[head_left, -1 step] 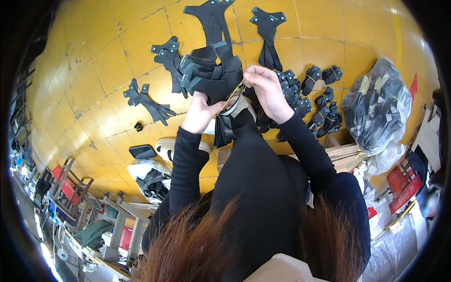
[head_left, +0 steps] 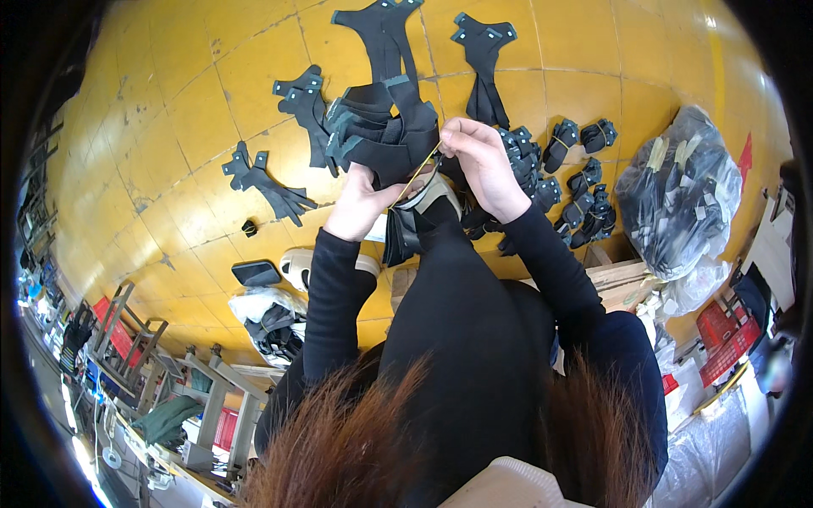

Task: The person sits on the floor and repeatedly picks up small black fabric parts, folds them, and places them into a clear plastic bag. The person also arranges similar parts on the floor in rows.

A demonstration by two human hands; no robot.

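Observation:
My left hand point(head_left: 359, 210) is closed around the lower end of a stack of black fabric pieces point(head_left: 385, 152) with grey-green edges. The stack fans out beyond my fingers. A thin yellowish band point(head_left: 415, 178) runs taut from beside my left thumb to my right hand point(head_left: 484, 161), whose thumb and fingertips pinch its end. Whether it is a rubber band or a cord, I cannot tell. Below the band are my light shoe point(head_left: 436, 199) and more black fabric point(head_left: 401, 235). The fingers of my left hand are mostly hidden under the stack.
Loose black fabric pieces point(head_left: 483, 63) lie on the yellow tiled floor point(head_left: 178, 102). Several bundles point(head_left: 584, 203) sit to the right, beside a large clear bag point(head_left: 677, 195) of dark pieces. A phone point(head_left: 256, 273), a beige shoe point(head_left: 298, 269) and a small filled bag point(head_left: 269, 322) lie left.

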